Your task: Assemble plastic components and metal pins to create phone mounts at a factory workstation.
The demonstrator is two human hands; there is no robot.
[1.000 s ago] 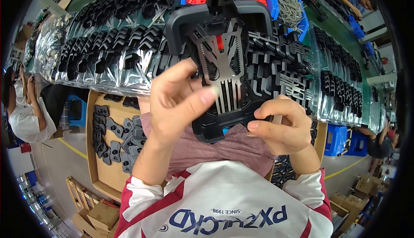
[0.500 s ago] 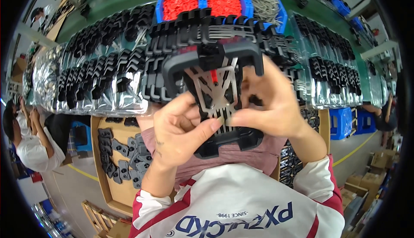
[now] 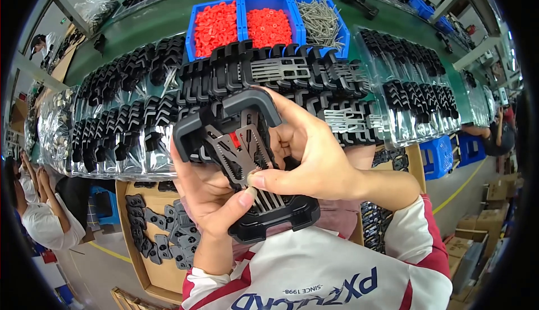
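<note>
The black clamp holder (image 3: 240, 167) is tilted between both hands. The left hand (image 3: 210, 200) has its grip closed around the holder's left side; the right hand (image 3: 314, 161) grips its right side. Both thumbs touch the slotted metal plate (image 3: 236, 157) on the holder's front. The holder's back and the fingertips behind it are hidden. Beyond the holder, blue bins (image 3: 241, 21) stand on the green surface (image 3: 154, 29). Left of the holder, a cardboard box (image 3: 157, 273) is partly covered by the left arm.
</note>
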